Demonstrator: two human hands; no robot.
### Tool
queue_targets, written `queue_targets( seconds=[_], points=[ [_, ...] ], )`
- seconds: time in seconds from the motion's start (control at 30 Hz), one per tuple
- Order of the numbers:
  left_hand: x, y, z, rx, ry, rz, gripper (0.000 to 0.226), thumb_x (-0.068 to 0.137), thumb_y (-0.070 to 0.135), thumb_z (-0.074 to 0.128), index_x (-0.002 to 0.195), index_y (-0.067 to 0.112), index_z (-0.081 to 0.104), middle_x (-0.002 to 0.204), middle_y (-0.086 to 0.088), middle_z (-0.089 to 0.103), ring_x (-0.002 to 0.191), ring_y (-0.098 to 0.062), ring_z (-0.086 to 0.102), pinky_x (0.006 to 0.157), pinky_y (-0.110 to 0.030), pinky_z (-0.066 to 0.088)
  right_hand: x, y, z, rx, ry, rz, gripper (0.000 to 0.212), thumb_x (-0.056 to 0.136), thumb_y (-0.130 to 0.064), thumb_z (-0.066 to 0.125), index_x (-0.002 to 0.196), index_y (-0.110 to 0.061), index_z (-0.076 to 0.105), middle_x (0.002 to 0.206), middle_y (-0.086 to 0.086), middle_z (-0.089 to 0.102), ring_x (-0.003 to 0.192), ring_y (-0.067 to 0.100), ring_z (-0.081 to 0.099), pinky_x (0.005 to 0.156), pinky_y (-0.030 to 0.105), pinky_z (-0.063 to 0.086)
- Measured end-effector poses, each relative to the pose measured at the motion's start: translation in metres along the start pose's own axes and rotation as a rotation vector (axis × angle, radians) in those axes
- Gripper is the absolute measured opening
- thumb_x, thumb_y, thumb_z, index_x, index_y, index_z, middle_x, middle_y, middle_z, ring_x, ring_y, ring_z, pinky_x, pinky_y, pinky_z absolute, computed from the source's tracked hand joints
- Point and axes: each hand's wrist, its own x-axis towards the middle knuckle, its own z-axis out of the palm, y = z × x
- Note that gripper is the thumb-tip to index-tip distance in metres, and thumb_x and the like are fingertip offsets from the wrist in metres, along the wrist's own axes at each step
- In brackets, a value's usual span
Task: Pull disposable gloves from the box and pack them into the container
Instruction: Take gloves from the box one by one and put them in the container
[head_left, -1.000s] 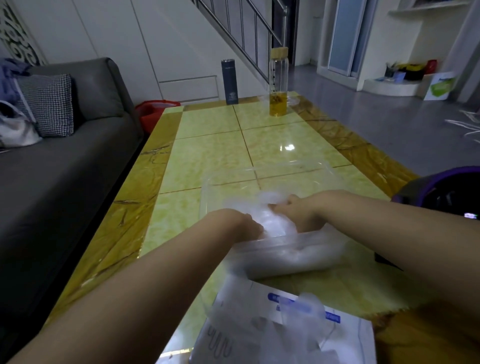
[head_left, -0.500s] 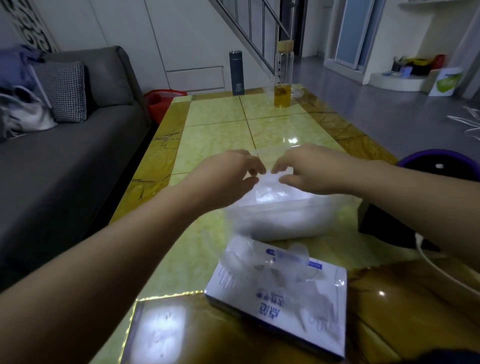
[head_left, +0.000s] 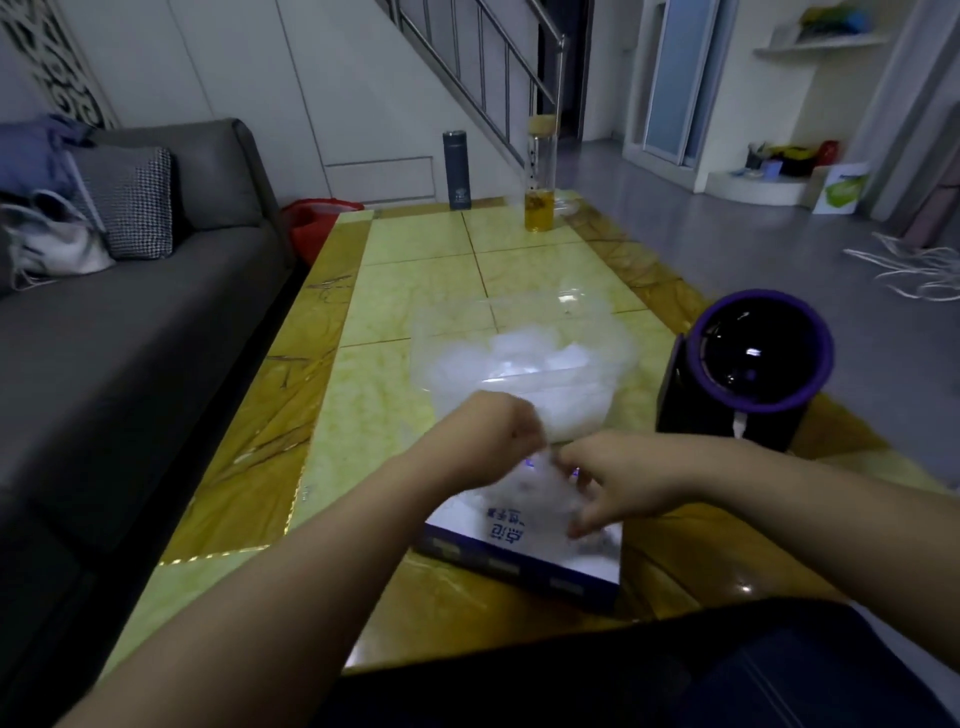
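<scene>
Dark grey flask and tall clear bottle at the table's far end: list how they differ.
The dark grey cylindrical flask is opaque; the tall clear glass bottle shows yellow liquid at its bottom. The flask is shorter than the bottle. The flask's top is dark, the bottle's cap pale tan. Both stand upright, apart, on the yellow table.

A grey sofa (head_left: 130, 322) is stretching along the left, a checked cushion (head_left: 130, 202) leaning at its far end; a stair railing (head_left: 498, 78) is climbing beyond the glossy yellow table (head_left: 415, 280) (grey floor (head_left: 753, 249) gleaming right).
</scene>
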Motion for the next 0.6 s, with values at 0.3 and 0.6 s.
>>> queue_targets(
  seconds=[0.3, 0.6],
  points=[
    [-0.015, -0.012, -0.062, -1.122, 0.371, -0.268, 0.02, 0.096, 0.015, 0.046, 0.101, 0.003, 0.061, 0.086, -0.008, 0.067, 0.086, -0.023, 0.068, 0.084, -0.038, 0.054, -0.006, 0.0, -0.006, 0.377, 0.206, -0.033, 0.061, 0.081, -0.042, 0.071, 0.132, -0.028, 0.042, 0.127, -0.016, 0.052, 0.117, 0.005, 0.051, 0.092, 0.02, 0.042],
    [-0.03, -0.023, -0.06, -1.406, 0.333, -0.396, 0.03, 0.099, 0.015, 0.037, 0.115, 0.0, 0.057, 0.101, -0.013, 0.064, 0.08, -0.021, 0.07, 0.076, -0.034, 0.057, -0.004, -0.013, -0.033, 1.51, 0.235, -0.143, 0.06, 0.069, -0.048, 0.073, 0.115, -0.01, 0.064, 0.105, 0.01, 0.07, 0.093, 0.023, 0.067, 0.085, 0.039, 0.053]
  ],
)
